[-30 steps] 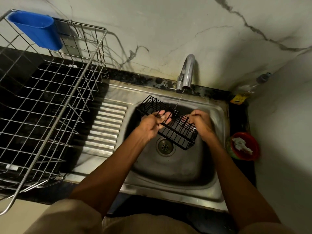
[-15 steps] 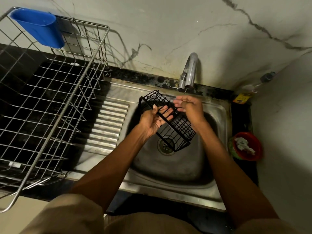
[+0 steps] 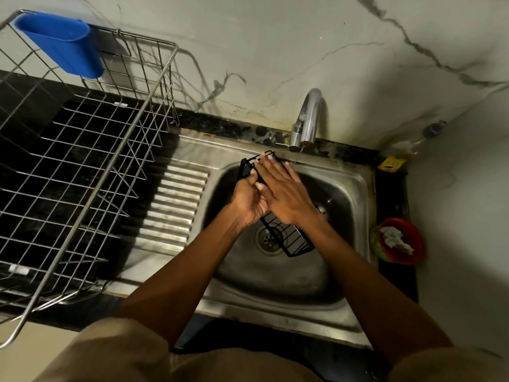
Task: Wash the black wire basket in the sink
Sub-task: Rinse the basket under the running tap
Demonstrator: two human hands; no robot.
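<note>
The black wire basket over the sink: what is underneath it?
Under the black wire basket lie the steel sink bowl and its drain. Both hands, left hand and right hand, hide the basket's middle.

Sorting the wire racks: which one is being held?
The black wire basket over the sink, between both hands; the big silver dish rack sits untouched.

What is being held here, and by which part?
The black wire basket: the left hand grips its long side edge near the middle; the right hand lies flat across it.

Both hands meet ahead: left [image 3: 249,201] curled gripping, right [image 3: 283,193] laid flat, fingers straight.
</note>
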